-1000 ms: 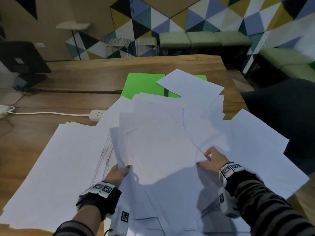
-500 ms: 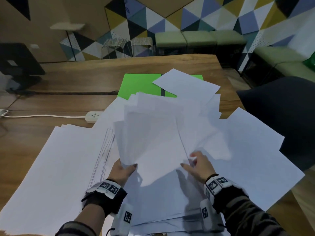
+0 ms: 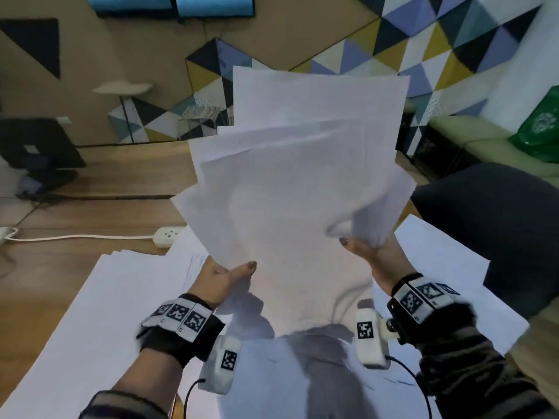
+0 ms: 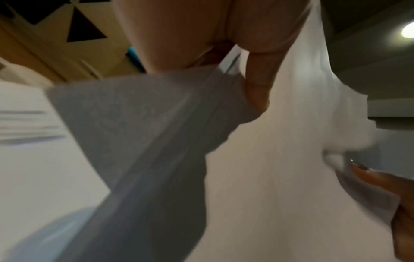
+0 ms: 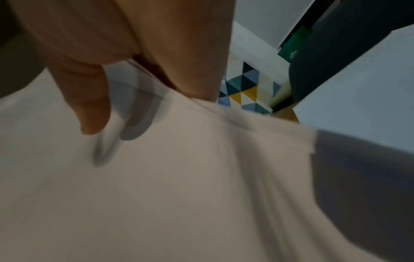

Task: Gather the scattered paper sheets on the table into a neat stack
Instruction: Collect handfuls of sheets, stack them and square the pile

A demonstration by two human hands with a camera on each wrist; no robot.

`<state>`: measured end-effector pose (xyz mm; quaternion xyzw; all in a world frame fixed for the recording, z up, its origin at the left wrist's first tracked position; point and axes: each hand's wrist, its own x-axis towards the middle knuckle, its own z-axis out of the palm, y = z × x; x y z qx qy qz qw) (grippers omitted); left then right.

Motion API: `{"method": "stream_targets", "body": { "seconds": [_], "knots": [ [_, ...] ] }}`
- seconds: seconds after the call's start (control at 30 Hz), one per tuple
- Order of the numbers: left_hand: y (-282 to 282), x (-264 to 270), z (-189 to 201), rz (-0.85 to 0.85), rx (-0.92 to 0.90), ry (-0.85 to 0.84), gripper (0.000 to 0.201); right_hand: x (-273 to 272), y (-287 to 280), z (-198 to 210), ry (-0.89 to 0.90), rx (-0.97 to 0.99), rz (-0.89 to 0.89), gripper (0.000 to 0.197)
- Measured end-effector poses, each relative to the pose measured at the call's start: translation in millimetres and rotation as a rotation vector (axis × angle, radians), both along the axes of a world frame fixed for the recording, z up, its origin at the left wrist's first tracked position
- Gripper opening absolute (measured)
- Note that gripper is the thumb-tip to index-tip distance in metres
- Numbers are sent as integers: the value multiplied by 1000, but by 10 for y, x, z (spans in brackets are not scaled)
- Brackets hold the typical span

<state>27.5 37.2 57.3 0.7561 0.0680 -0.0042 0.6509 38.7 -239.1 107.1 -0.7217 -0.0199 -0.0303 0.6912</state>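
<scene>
A loose bundle of white paper sheets (image 3: 296, 189) stands upright above the table, fanned out and uneven at its top edges. My left hand (image 3: 225, 275) pinches its lower left edge, thumb on the near face. My right hand (image 3: 367, 252) pinches the lower right edge, where the sheets buckle. In the left wrist view the thumb (image 4: 260, 85) presses on the paper bundle (image 4: 280, 159). In the right wrist view the thumb (image 5: 89, 99) lies on the paper bundle (image 5: 179, 177). More white sheets (image 3: 99, 313) lie spread on the wooden table (image 3: 60, 261) below, to the left and right.
A white power strip (image 3: 168, 235) with its cable lies on the table at the left. A dark monitor stand (image 3: 39, 152) sits at the far left. A dark chair (image 3: 496, 231) stands close on the right. Green benches and a patterned wall lie beyond.
Both hands have lifted the gathered sheets off the table and tipped them upright. The hands came closer together. The view has tilted up, and the bundle now hides the green sheet.
</scene>
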Motion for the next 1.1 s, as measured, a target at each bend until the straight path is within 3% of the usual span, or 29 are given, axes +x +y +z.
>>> {"method": "stream_targets", "body": {
  "seconds": [0.07,0.17,0.27,0.37,0.43,0.47,0.53,0.57,0.63,0.73,0.83,0.97,1.1],
  "knots": [
    [-18,2,193,-32,74,-57,59,-40,6,124,-68,-14,-62,23],
    [-64,37,507,-93,55,-190,32,-83,12,249,-150,-50,-75,19],
    [-117,53,548,-57,53,-247,21,-131,102,243,-147,-30,-52,29],
    [-121,22,500,50,31,-232,39,-221,224,173,-68,-29,-39,34],
    [-69,67,429,91,13,-242,19,-187,31,-117,16,-180,-198,61],
    [-53,80,422,111,10,-238,21,-182,-155,-323,102,-333,-324,74],
    [-53,92,418,128,-3,-255,41,-275,-542,-790,523,-771,-446,83],
    [-71,108,412,138,-7,-254,46,-368,-683,-1020,745,-941,-385,82],
    [-135,133,414,157,10,-243,41,-523,-784,-1345,901,-1090,-239,86],
    [-254,193,407,177,50,-211,35,-564,-698,-1395,884,-1154,-145,102],
    [-385,219,436,141,195,-233,14,-513,-649,-1303,894,-1189,-74,110],
    [-494,187,427,123,345,-218,27,-569,-500,-1234,791,-1263,121,111],
    [-503,179,440,172,343,-188,18,-605,-330,-1232,704,-1343,212,103]
  ]
}}
